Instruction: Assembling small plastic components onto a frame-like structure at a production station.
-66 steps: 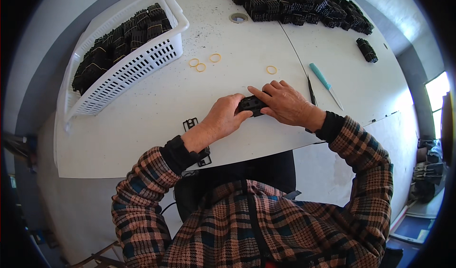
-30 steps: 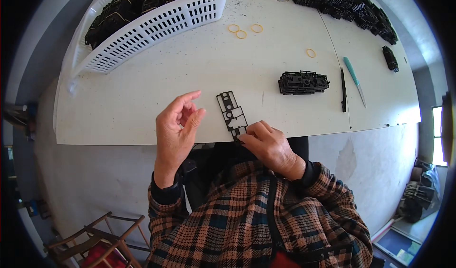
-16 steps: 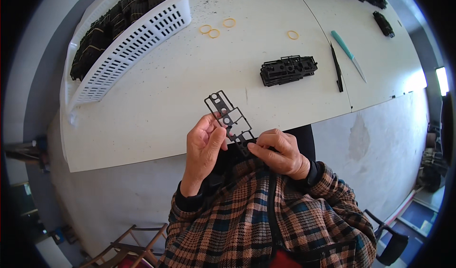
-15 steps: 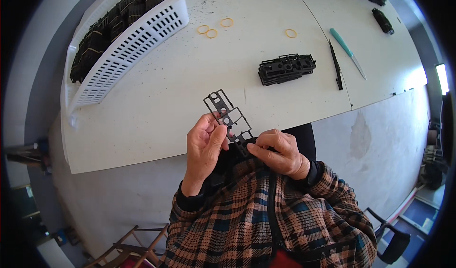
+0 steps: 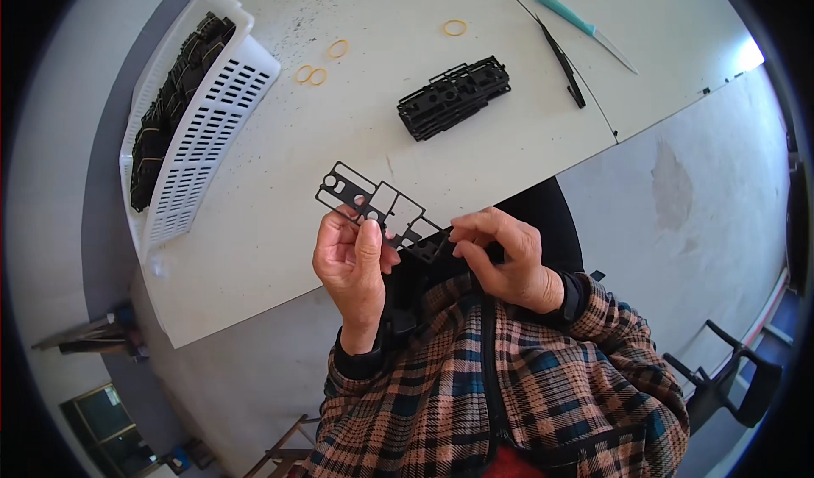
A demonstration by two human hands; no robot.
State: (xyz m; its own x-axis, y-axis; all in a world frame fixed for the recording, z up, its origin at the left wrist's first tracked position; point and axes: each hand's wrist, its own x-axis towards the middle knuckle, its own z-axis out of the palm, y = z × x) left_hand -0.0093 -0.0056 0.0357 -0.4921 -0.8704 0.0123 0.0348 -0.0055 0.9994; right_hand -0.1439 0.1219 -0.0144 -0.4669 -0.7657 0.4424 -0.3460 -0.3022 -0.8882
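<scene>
Table [image 5: 254, 249] across most of view, handy to work over it imo in case of drops. Basket [image 5: 242, 25] upper left, stack [image 5: 455, 97] upper middle. Part [image 5: 349, 194] near centre, tilted over table's near edge; thin bars look bendy, so grip where it's solid. Left hand [image 5: 349, 262] has it pinched, thumb in front, fingers behind. Right hand [image 5: 513, 258]: thumb and forefinger slightly apart by its lower right end, contact hard to tell. Bands [image 5: 454, 36] up top.
</scene>
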